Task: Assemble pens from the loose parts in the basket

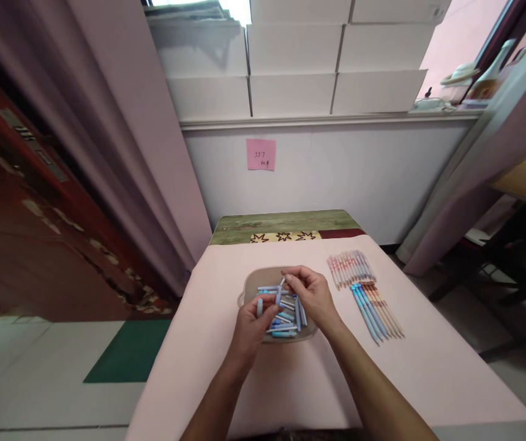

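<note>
A beige basket stands on the pink-covered table and holds several blue, white and lilac pen parts. Over its left side, my left hand is closed round a lilac pen barrel, with a light blue piece also between its fingers. My right hand, above the basket's right side, pinches a thin white piece at the top end of that barrel. To the right lie a row of pale pink and lilac pens and, below it, a row of blue and tan pens.
The table has a green patterned strip at its far edge. A pink note is stuck on the wall beneath white boxes. Curtains hang at both sides, and a chair stands at the right.
</note>
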Demonstrator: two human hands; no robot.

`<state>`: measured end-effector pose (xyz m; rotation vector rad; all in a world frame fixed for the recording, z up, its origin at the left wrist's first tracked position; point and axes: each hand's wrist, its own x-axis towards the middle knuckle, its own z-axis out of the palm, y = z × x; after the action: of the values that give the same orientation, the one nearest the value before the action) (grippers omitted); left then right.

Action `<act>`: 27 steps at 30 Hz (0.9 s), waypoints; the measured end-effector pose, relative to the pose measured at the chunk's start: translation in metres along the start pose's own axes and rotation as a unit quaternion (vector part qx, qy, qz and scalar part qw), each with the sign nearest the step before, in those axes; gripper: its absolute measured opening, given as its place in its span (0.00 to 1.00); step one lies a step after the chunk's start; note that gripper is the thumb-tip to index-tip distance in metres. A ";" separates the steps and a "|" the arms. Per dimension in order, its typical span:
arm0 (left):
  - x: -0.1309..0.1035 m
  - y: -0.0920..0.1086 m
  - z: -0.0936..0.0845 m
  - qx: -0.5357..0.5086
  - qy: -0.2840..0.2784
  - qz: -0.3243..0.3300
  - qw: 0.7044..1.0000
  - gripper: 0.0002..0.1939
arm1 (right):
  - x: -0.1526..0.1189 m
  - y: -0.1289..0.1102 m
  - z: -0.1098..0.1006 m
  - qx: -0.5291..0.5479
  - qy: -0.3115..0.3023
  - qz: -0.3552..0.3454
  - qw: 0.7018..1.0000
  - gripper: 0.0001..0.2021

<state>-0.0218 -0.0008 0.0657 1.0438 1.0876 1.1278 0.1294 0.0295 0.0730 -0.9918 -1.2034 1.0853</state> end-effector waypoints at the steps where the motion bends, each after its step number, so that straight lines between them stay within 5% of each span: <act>1: 0.000 0.000 0.000 0.005 0.001 0.006 1.000 0.15 | -0.001 0.000 0.000 -0.018 -0.003 -0.006 1.000 0.11; 12: -0.001 -0.004 -0.001 0.017 0.009 0.032 0.999 0.11 | -0.011 -0.015 -0.001 -0.266 -0.013 -0.133 0.955 0.09; 21: 0.000 -0.007 -0.004 0.026 0.009 0.038 0.999 0.12 | -0.015 -0.017 0.000 -0.307 -0.041 -0.161 0.937 0.11; 27: 0.002 -0.004 -0.014 0.038 0.043 0.045 0.997 0.15 | -0.012 -0.016 -0.004 -0.255 -0.026 -0.151 0.955 0.12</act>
<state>-0.0348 0.0019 0.0593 1.1214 1.1690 1.2207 0.1343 0.0144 0.0859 -1.1199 -1.6661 0.5679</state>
